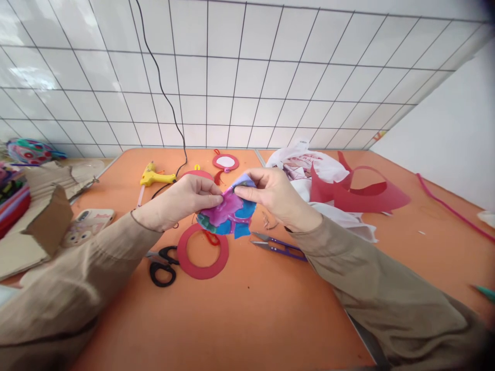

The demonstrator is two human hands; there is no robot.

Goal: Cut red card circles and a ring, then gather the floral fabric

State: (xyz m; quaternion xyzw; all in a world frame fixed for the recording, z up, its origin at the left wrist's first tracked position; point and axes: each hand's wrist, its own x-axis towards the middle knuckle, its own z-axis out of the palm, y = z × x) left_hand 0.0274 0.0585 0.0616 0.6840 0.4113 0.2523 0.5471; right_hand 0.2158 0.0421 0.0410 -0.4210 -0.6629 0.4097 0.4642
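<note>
Between my hands hangs a piece of patterned fabric (226,212) in pink, blue and dark green, held above the orange table (247,319). My left hand (189,198) pinches its upper left edge. My right hand (273,193) pinches the upper right corner, where a pale purple part shows. Below the fabric lies a flat red ring (186,262) with a red cord loop (211,237) beside its upper edge. Black-handled scissors (162,268) touch or lie close to the ring's left side. Purple thread snips (280,246) lie under my right wrist.
A yellow glue gun (157,176) stands behind my left hand, its black cord running up the tiled wall. Farther back is a red ring ornament (225,162) with a white centre. Red sheet scraps (359,193) and a white plastic bag (320,164) lie right; a phone (88,226) and cardboard (34,232) left.
</note>
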